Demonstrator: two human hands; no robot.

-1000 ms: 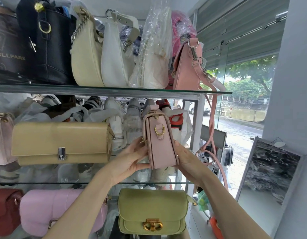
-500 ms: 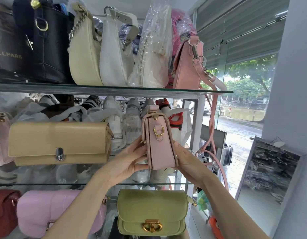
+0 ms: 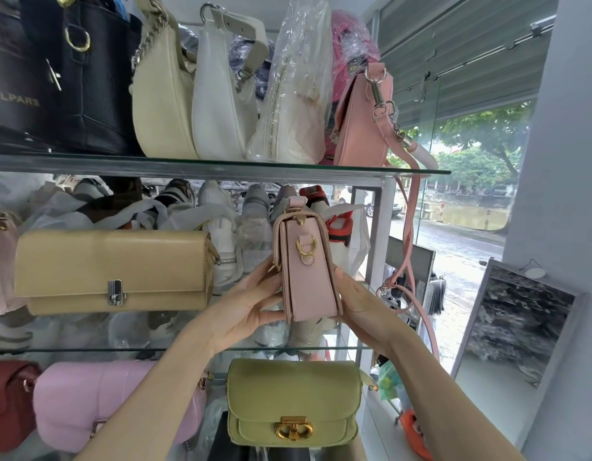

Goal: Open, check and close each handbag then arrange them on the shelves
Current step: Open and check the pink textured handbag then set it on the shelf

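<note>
Setting: glass shelves (image 3: 221, 168) in a metal frame, 3 tiers visible; window w/ wet street and trees to the right.
Top tier: 6 bags upright in a row. 2 black/dark leather, 1 cream curved w/ chain strap, 1 white curved, 1 in clear plastic wrap, 1 salmon-pink bag (image 3: 364, 128) w/ long strap hanging off the shelf edge.
Mid tier: tan flap bag (image 3: 111, 271), smooth, rectangular, silver clasp; pale pink bag partly cut off at left; wrapped shoes behind.
Lower tier: 3 bags. Dark red, quilted pink bag (image 3: 88, 404), olive-green flap bag (image 3: 293, 402) w/ gold clasp.
Task item: small pink handbag (image 3: 309, 274), boxy, smooth leather, stitched edges, gold ring on side; held end-on in front of mid tier, right of tan bag.
Left hand (image 3: 244, 307): pressed on bag's flap side.
Right hand (image 3: 358, 304): pressed on bag's back side.
</note>
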